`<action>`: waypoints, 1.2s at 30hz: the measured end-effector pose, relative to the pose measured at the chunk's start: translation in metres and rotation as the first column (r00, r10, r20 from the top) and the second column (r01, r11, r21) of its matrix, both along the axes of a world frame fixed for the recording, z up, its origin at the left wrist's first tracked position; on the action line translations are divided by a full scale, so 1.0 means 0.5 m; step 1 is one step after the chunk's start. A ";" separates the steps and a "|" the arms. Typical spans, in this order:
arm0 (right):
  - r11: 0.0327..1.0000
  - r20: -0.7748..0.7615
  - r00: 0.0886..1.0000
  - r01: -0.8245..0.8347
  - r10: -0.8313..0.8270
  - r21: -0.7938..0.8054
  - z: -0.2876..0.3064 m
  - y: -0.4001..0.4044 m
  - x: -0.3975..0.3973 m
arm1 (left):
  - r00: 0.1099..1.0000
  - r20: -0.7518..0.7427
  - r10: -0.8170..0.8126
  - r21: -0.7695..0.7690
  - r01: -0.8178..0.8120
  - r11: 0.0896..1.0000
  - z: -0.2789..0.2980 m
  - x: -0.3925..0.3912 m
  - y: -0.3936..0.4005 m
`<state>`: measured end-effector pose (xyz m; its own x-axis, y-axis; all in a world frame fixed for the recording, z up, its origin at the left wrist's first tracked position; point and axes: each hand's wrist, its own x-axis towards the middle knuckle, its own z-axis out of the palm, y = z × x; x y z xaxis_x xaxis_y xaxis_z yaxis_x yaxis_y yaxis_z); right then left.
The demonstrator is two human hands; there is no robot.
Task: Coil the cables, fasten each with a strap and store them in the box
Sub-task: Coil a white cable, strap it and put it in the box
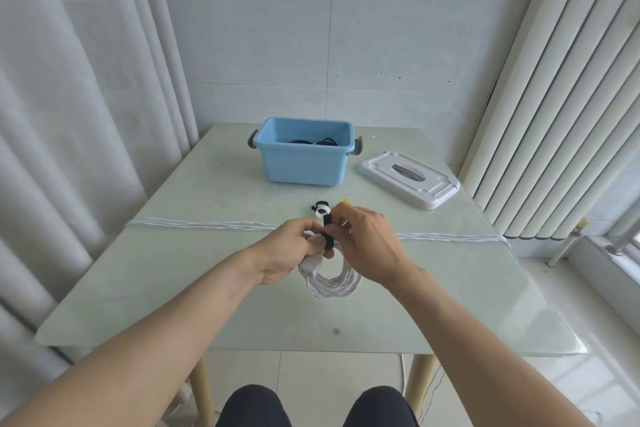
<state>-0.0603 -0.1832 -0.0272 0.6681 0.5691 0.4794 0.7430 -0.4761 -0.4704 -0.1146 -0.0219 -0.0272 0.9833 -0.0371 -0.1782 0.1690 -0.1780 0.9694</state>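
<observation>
Both hands grip white coil — black strap between.

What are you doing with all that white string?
It's a white cable, wound into a coil. The left hand holds the coil while the right hand wraps a black strap around it. The blue box behind already holds dark cables, and its white lid lies beside it.
</observation>
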 end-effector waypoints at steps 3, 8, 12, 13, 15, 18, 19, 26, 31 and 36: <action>0.999 -0.084 0.996 0.043 -0.042 0.013 -0.002 0.003 -0.004 | 0.999 0.020 -0.030 0.091 0.028 0.995 -0.005 -0.002 0.001; 0.995 -0.274 0.958 0.093 -0.081 0.029 0.000 0.006 0.000 | 0.992 0.083 -0.090 0.192 0.073 0.979 -0.014 -0.005 0.003; 0.998 -0.381 0.925 0.043 -0.020 0.053 -0.002 -0.006 0.008 | 0.983 0.107 -0.153 0.228 0.125 0.966 -0.009 -0.006 0.002; 0.996 -0.394 0.919 0.029 0.005 0.081 -0.002 -0.010 0.007 | 0.981 0.102 -0.165 0.219 0.139 0.966 -0.005 -0.005 0.004; 0.989 -0.397 0.917 0.018 0.043 0.148 -0.005 -0.014 0.006 | 0.981 0.087 -0.174 0.211 0.153 0.966 0.003 -0.002 0.007; 0.991 -0.331 0.943 0.042 0.002 0.125 -0.010 -0.013 0.004 | 0.976 0.072 -0.207 0.257 0.183 0.949 0.007 0.003 0.007; 0.993 -0.321 0.947 0.056 -0.018 0.107 -0.010 -0.012 0.005 | 0.972 0.073 -0.222 0.281 0.194 0.940 0.007 0.003 0.006; 0.968 -0.780 0.625 0.199 -0.005 0.153 -0.014 -0.021 0.022 | 0.971 0.164 -0.176 0.422 0.093 0.902 -0.015 0.000 -0.011; 0.927 -0.864 0.495 0.276 0.090 0.254 -0.020 -0.010 0.014 | 0.949 0.303 -0.081 0.476 -0.077 0.876 -0.029 0.003 -0.019; 0.887 -0.844 0.532 0.356 0.067 0.295 -0.031 0.014 0.012 | 0.909 0.410 0.075 0.428 -0.264 0.865 -0.038 0.009 -0.027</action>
<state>-0.0543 -0.1763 -0.0426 0.9263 0.3303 -0.1814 -0.1353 -0.1576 -0.9782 -0.1100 -0.0355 -0.0464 0.9612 0.1302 0.2433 -0.1116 -0.6230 0.7742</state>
